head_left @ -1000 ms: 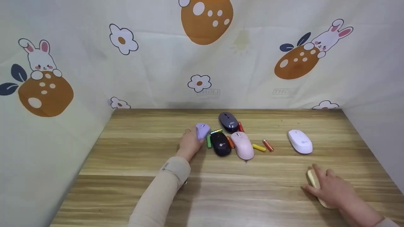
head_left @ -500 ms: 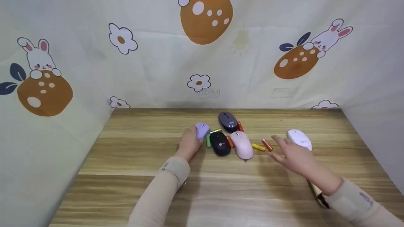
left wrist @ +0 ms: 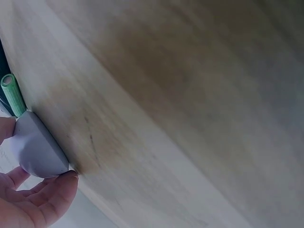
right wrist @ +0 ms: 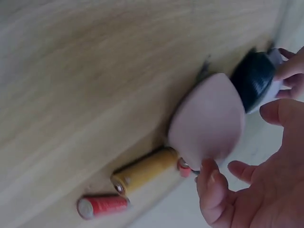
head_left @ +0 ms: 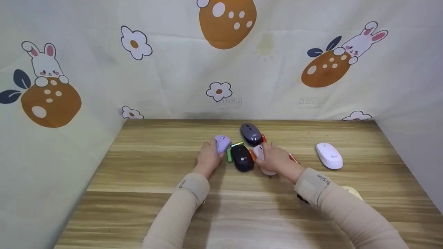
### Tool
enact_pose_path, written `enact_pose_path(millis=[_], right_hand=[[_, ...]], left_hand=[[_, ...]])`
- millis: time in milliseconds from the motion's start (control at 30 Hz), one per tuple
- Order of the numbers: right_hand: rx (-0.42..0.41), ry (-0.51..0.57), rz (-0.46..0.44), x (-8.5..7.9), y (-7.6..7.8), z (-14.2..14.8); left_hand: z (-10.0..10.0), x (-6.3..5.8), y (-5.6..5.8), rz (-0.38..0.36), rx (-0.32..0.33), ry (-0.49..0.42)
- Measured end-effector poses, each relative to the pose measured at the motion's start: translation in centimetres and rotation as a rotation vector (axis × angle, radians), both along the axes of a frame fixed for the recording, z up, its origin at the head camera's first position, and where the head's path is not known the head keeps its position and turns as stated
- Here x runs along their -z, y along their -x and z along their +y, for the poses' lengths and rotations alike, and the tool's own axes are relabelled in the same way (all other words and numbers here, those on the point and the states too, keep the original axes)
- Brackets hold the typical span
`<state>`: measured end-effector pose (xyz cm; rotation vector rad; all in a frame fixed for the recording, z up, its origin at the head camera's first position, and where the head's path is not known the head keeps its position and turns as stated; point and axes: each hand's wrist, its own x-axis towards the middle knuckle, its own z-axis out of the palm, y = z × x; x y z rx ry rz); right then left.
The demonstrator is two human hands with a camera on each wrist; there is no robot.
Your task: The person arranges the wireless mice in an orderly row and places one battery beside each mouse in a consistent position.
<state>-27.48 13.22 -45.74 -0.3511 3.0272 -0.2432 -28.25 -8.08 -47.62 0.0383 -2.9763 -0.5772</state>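
My left hand [head_left: 208, 157] holds a small purple mouse [head_left: 222, 142] on the table, thumb on one side and fingers on the other. In the left wrist view this mouse [left wrist: 40, 147] stands close to a green battery [left wrist: 13, 95]. My right hand [head_left: 278, 159] is over a pale pink mouse [head_left: 268, 172] and hides part of it. Seen from the right wrist, its fingers are spread, with fingertips [right wrist: 209, 166] right at the edge of the pink mouse [right wrist: 209, 118] and the thumb apart from it. A black mouse [head_left: 243, 159] lies between both hands.
A dark grey mouse [head_left: 250, 133] lies behind the black one, with several batteries around them. A yellow battery [right wrist: 145, 171] and a red battery [right wrist: 102, 205] lie beside the pink mouse. Farther right are a white mouse [head_left: 329, 156] and a pale yellow rounded object [head_left: 353, 192], partly behind the right sleeve.
My right hand has left the pale yellow object at the right and moved left and forward, past the white mouse, to the pink mouse. The left hand stays on the purple mouse.
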Motion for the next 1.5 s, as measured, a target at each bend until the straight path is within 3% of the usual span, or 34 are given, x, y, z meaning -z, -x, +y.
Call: enact_pose_path(millis=[200, 567, 767, 900, 1067, 1167, 1333, 1500], right_hand=[[0.068, -0.020, -0.026, 1.1, 0.7, -0.4], [0.060, -0.044, -0.024, 1.6, 0.8, -0.4], [0.076, -0.011, -0.021, 1.2, 0.5, -0.1], [0.080, 0.031, -0.023, -0.1, 0.7, 0.4], [0.120, 0.126, -0.029, -2.3, 2.0, 1.7], [0.170, 0.161, -0.058, -2.8, 3.3, 2.7], [0.243, 0.161, -0.124, -2.0, 5.1, 3.7], [0.269, 0.162, -0.131, -0.8, 5.8, 3.7]], left_hand=[[0.0, 0.0, -0.1, -0.006, -0.006, -0.006], [0.0, -0.1, 0.1, -0.027, -0.003, 0.011], [0.0, 0.0, 0.2, -0.004, 0.004, 0.026], [0.1, 0.0, 0.2, -0.012, 0.002, 0.020], [0.0, -0.1, 0.1, -0.006, 0.000, 0.027], [0.0, -0.1, 0.1, -0.007, -0.003, 0.030], [0.0, -0.1, 0.1, -0.021, -0.002, 0.019], [0.1, -0.1, -0.1, 0.024, 0.006, 0.028]])
